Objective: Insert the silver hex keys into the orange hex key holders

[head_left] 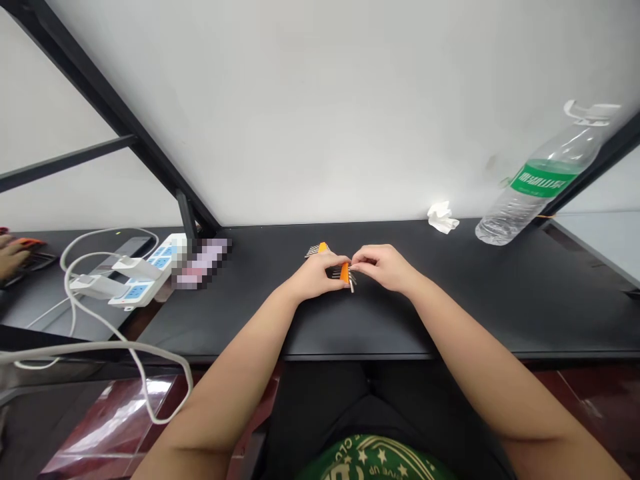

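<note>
My left hand (320, 275) grips an orange hex key holder (345, 273) between thumb and fingers, just above the black tabletop. Thin metal hex keys (352, 285) stick out of both sides of it. My right hand (383, 267) is closed in a pinch at the holder's right side, its fingertips at the end of a hex key that they mostly cover. Beyond my left hand lies a second orange piece (323, 247) with a row of metal rods (313, 251) pointing left; my left fingers partly hide it.
A black table (240, 327) meets a pale wall. At the right are a crumpled tissue (443, 217) and a large clear bottle (540, 177). To the left lie a blurred-out phone-like object (203, 263), a power strip (150, 270) and white cables (100, 320). Another person's hand (11, 257) shows far left.
</note>
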Available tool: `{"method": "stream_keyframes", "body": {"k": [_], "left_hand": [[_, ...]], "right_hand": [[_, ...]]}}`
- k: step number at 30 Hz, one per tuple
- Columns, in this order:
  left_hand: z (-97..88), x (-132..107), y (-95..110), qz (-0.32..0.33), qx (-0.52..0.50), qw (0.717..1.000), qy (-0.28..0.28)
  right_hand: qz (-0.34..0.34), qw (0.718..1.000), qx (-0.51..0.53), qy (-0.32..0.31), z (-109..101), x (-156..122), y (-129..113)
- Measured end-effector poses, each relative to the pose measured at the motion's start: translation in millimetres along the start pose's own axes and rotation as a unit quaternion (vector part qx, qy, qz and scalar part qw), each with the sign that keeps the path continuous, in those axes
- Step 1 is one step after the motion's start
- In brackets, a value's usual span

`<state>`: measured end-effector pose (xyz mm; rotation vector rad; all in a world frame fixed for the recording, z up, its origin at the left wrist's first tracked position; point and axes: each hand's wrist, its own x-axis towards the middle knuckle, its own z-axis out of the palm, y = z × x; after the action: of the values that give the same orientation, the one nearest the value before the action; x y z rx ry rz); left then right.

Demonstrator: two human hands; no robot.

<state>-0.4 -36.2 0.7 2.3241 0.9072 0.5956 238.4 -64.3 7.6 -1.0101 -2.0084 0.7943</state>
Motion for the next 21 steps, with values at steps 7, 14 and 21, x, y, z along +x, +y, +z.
{"method": "stream_keyframes", "body": {"k": [7,14,21], "left_hand": [[0.9,-1,7,0.022,-0.083,0.996,0.032],[1.5,0,7,0.000,-0.077,0.996,0.038],[-0.6,-2,-6,-0.054,0.030,0.997,0.036]], "right_hand": [[0.121,0.965,0.232,0.022,6,3,5],[0.166,0.986,-0.001,0.024,5,6,16],[0.184,0.924,-0.329,-0.062,-5,2,30]]}}
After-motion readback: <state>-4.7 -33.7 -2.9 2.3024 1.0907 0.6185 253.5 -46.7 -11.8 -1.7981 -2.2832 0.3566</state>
